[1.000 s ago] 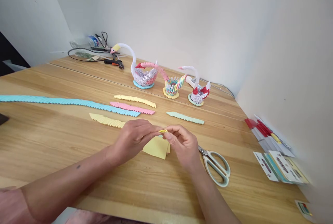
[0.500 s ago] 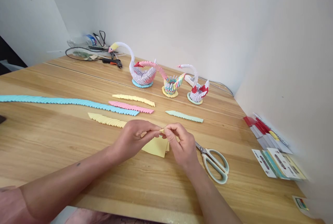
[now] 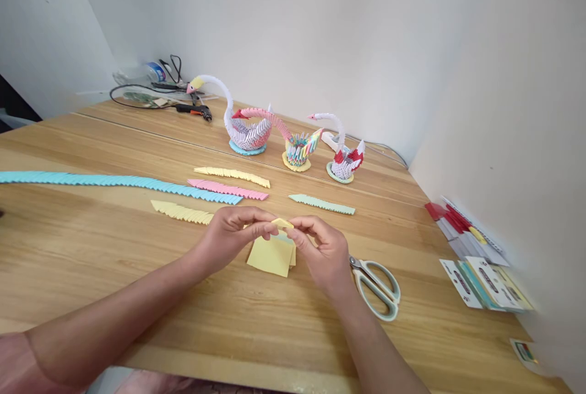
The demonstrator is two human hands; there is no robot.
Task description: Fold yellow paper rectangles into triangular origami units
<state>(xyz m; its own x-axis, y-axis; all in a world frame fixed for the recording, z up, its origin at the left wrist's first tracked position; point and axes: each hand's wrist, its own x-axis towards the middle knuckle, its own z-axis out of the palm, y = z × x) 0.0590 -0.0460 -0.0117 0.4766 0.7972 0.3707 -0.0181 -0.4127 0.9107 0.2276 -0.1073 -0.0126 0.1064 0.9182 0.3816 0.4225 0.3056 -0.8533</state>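
Note:
A small folded piece of yellow paper (image 3: 282, 223) is pinched between both hands above the table. My left hand (image 3: 235, 230) grips its left end between thumb and fingers. At its right end, my right hand (image 3: 321, 249) holds it the same way. Below the fingers lie yellow paper sheets (image 3: 269, 256), partly covered by the hands. Beside my left hand rests a row of yellow folded pieces (image 3: 180, 211), one end hidden behind the hand. Scissors (image 3: 379, 289) with pale handles lie just right of my right hand, closed blades mostly hidden.
Three paper swans (image 3: 249, 135) stand toward the back wall. Folded strips in blue (image 3: 121, 183), pink (image 3: 229, 189), yellow (image 3: 232, 175) and green (image 3: 322, 203) lie beyond my hands. A glue gun (image 3: 195, 110) and bottle (image 3: 144, 72) are back left; paper packs (image 3: 492, 284) sit right.
My hands have drawn slightly apart, and more of the folded yellow paper now shows between the fingertips. The whole view has shifted slightly; the things on the table appear unmoved.

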